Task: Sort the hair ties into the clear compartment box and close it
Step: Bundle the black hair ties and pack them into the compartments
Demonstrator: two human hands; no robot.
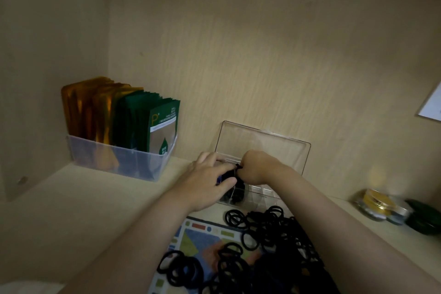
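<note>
Both hands are in over the clear compartment box (257,194), its lid (262,143) standing open against the back wall. The left hand (210,181) curls around a black bundle of hair ties (229,174), and the right hand (257,167) pinches the same bundle from the other side, just above the box's left compartments. The loose hair ties (269,229) lie nearer the body on the patterned mat (198,241), mostly by the right forearm. The hands hide the compartment below, so I can't tell how full it is.

Home storage shelf: pale wood-grain panels (262,55), clear bin (124,162) of foil sachets (148,122), small jars (375,203).
</note>
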